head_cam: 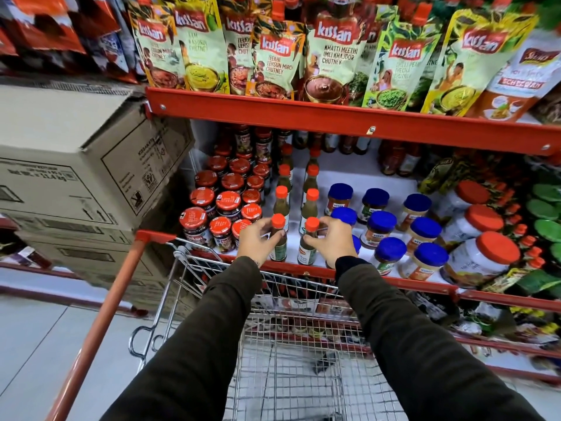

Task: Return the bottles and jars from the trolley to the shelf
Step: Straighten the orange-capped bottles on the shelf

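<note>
Bottles going onto shelf (303, 270) front edge: left hand (258, 240) gripping left bottle (278, 238), right hand (329, 238) gripping right bottle (309, 243). Seat both flat, aligned with rows behind, before letting go.

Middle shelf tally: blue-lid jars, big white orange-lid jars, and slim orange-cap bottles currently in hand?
Blue-lid jars: 9, one partly behind the right hand
Big white orange-lid jars: 3
Slim orange-cap bottles in hand: 2, one in the left hand, one in the right
Total: 14
</note>
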### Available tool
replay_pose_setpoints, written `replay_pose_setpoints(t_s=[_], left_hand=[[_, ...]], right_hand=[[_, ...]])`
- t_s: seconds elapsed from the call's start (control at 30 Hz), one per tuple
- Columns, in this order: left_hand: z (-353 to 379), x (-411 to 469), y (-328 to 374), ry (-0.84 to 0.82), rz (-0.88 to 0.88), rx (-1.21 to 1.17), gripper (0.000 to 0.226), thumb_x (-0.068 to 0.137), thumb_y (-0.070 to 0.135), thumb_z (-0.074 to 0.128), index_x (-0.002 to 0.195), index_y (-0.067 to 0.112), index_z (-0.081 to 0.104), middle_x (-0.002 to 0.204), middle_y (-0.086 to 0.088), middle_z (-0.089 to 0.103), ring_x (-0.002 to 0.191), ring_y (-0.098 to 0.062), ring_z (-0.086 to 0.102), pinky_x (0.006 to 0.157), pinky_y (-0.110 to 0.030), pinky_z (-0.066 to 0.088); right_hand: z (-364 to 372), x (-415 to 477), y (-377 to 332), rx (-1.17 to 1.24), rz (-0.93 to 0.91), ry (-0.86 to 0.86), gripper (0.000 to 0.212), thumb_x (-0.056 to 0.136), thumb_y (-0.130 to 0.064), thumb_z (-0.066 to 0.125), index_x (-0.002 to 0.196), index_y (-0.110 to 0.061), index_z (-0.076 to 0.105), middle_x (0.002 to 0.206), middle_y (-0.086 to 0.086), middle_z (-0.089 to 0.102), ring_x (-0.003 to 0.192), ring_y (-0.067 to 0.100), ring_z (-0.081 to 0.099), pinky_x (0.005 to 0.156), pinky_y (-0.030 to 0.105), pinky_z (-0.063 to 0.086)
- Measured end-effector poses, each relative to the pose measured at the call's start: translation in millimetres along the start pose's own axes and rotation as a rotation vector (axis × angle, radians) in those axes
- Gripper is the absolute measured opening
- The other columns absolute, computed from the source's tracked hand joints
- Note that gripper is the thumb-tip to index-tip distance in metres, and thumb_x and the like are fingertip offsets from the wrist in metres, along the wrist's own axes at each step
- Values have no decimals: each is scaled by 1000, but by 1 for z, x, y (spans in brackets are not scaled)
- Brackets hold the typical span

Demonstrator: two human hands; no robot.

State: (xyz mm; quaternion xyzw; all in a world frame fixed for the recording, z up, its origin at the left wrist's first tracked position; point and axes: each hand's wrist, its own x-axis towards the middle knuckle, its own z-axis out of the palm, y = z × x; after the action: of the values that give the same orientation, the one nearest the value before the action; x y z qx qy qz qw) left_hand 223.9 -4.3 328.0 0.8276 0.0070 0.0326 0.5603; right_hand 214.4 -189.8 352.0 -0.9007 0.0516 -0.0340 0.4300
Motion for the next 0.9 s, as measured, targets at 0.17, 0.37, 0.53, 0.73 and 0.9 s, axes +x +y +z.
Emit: replay_pose_setpoints(t_s=[0.17, 0.37, 0.53, 0.73, 0.9], left_hand=[[2, 0, 3, 75, -43, 13, 30, 77, 16, 85, 101, 7, 71, 99, -5, 75, 94, -19, 69, 95, -35, 56], [-2, 6, 5, 52, -50, 114, 43, 78, 26, 85, 113, 10, 67, 108, -4, 71, 101, -18, 62, 95, -33, 50], [-6, 2, 2, -35, -27, 117, 38, 84, 13, 78, 120, 6, 70, 115, -11, 75, 105, -21, 68, 105, -38, 51], [-1, 2, 3, 32, -111, 55, 37, 76, 17, 86, 109, 8, 73, 106, -10, 77, 100, -26, 72, 97, -42, 57], [3, 1, 1, 71, -108, 67, 35, 73, 23, 88, 103, 11, 72, 98, -2, 75, 95, -23, 73, 91, -37, 58]], right_hand=[[-3, 1, 0, 29, 12, -70, 40, 77, -7, 80, 115, -8, 69, 110, 10, 75, 98, 22, 67, 93, 34, 53], [-4, 0, 1, 20, -32, -88, 40, 77, -8, 78, 115, -9, 68, 109, 9, 74, 103, 23, 67, 94, 32, 50], [0, 0, 5, 46, 19, -82, 33, 82, -8, 78, 113, -6, 69, 113, 12, 74, 107, 26, 67, 93, 29, 46], [2, 0, 6, 67, 28, -82, 32, 85, -9, 76, 116, -5, 69, 115, 13, 73, 109, 27, 67, 100, 35, 50], [4, 0, 8, 70, 39, -84, 34, 85, -9, 76, 117, -6, 68, 117, 12, 73, 112, 27, 67, 104, 42, 51]])
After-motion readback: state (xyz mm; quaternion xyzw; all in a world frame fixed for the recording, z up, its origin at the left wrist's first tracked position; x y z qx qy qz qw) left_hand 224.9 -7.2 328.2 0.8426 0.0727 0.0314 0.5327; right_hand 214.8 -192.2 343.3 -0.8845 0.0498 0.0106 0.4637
